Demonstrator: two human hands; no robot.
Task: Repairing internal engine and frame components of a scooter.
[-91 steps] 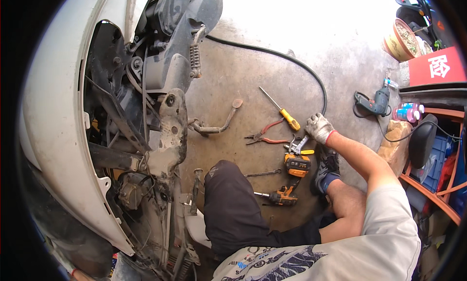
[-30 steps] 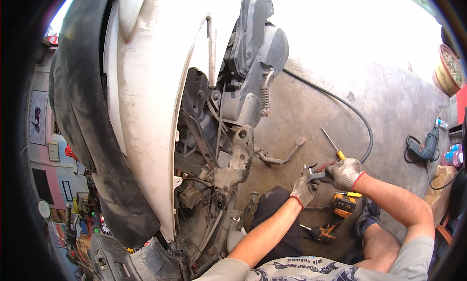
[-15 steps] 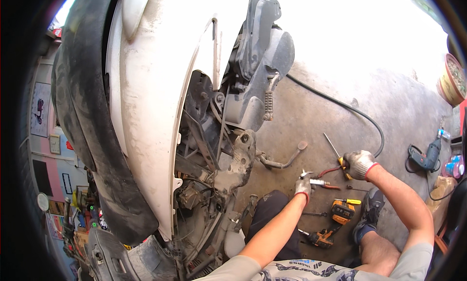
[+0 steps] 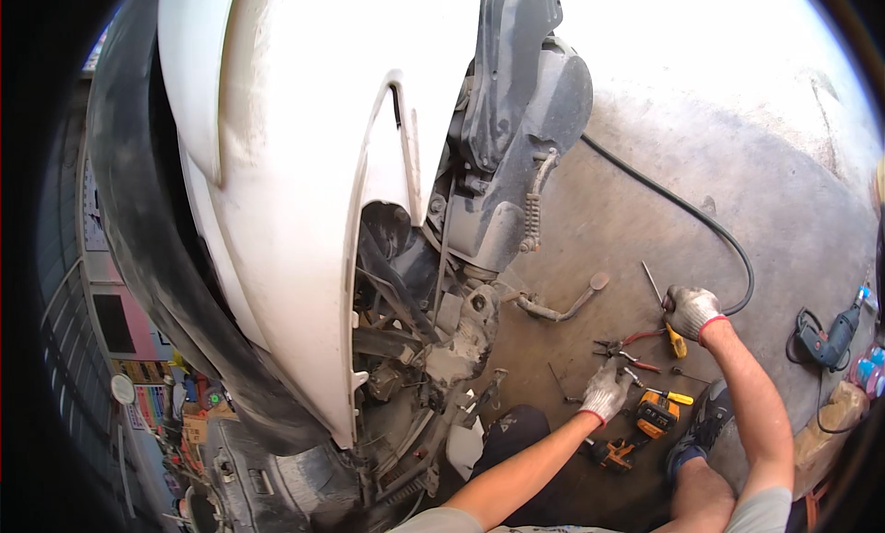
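My left hand (image 4: 606, 391), in a pale work glove with a red cuff, is low over the floor with its fingers closed. A small silver cylindrical piece (image 4: 631, 375) sticks out past its fingertips. Just beyond lie red-handled pliers (image 4: 638, 358). My right hand (image 4: 695, 313), gloved alike, is closed above a screwdriver with a yellow handle (image 4: 678, 341), which lies on the floor. Something dark shows at its fingertips, too small to name. A second yellow-handled screwdriver (image 4: 680, 397) is beside the left hand, by a yellow-and-black battery pack (image 4: 657, 415).
A white scooter (image 4: 286, 192) with its engine (image 4: 525, 118) exposed fills the left. Its kickstand lever (image 4: 562, 310) juts over the concrete floor. A cordless drill (image 4: 613, 454) lies near my knees. A black hose (image 4: 673, 207) curves across the floor; a corded drill (image 4: 823, 337) lies right.
My left hand has moved nearer, from beside the pliers' jaws toward the battery pack, with the silver piece still at its fingers. My right hand has shifted slightly over the screwdriver. The view has turned.
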